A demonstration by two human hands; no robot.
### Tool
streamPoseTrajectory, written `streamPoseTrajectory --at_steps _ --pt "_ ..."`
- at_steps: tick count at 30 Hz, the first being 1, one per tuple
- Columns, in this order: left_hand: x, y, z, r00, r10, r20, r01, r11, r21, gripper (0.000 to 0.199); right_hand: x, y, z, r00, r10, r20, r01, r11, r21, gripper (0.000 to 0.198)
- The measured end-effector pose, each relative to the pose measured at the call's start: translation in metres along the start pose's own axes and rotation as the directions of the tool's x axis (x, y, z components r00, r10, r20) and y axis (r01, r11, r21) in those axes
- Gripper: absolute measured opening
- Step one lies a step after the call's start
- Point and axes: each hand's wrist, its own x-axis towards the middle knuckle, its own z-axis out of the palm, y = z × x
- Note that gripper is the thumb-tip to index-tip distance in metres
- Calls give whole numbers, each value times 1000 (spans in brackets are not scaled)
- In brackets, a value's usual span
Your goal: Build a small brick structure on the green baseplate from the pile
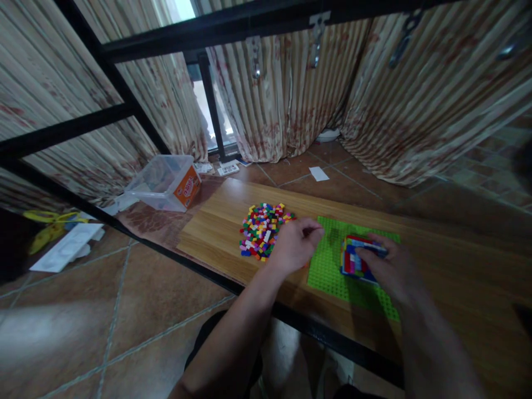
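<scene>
A block built of coloured toy bricks (353,265), in red, blue, white and yellow, sits on a green studded baseplate (328,271). My right hand (388,263) grips this build from the right, with the thumb over its top and the fingers at its far side. My left hand (296,244) is between the loose bricks and the baseplate, its fingers curled together; whatever they may hold is hidden. Just left of that hand lies a heap of small loose toy bricks (261,230) in many colours, partly covered by the hand.
The wooden table (216,221) has a black metal frame (199,271) along its near side. A clear plastic box (160,180) with an orange label stands beyond its left end. Striped curtains (286,100) hang behind. White paper (318,173) lies on the tiled floor.
</scene>
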Motion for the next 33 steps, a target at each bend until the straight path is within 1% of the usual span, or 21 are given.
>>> streamPoseTrajectory --at_steps 1,2,5,7,9,11,13,14,19,22,25,29,33 --pt "-2 -1 -15 1000 10 -27 -10 1000 1 16 0 -2 0 1000 27 -9 -27 1000 -7 57" --pt "-6 -2 -32 996 -5 -89 6 1000 11 16 1 -5 -1 998 53 -15 -54 998 -12 57" --pt "-30 -7 -78 975 -98 -200 127 983 136 16 1 -12 -2 996 88 -13 -89 996 -28 58" --pt "-54 -13 -100 952 -156 -264 220 947 233 16 1 -16 -2 997 81 -17 -82 995 -52 59" --pt "-78 -21 -112 926 -238 -293 329 891 314 16 1 -18 -1 998 65 -28 -67 994 -85 60" --pt "-98 -28 -115 898 -285 -335 406 832 378 16 0 -17 0 998 44 -43 -49 993 -111 61" --pt "-109 -32 -113 890 -280 -360 426 792 437 16 -1 -16 1 998 26 -57 -33 992 -121 60" --pt "-111 -33 -111 894 -267 -361 419 783 460 17 -1 -15 2 998 21 -63 -28 992 -123 59" --pt "-104 -32 -102 924 -223 -311 365 755 545 20 -2 -11 4 997 4 -76 -14 991 -131 57" --pt "-101 -33 -100 926 -218 -309 365 729 579 19 -1 -10 5 997 -14 -80 3 991 -133 57" --pt "-99 -35 -98 927 -208 -312 362 716 598 17 -1 -10 6 995 -48 -91 36 991 -129 53" --pt "-96 -36 -95 932 -187 -311 347 710 613 17 -2 -10 7 994 -51 -92 41 993 -108 51" --pt "-95 -36 -95 932 -192 -307 349 703 620 17 -2 -9 6 995 -58 -86 50 995 -86 52"
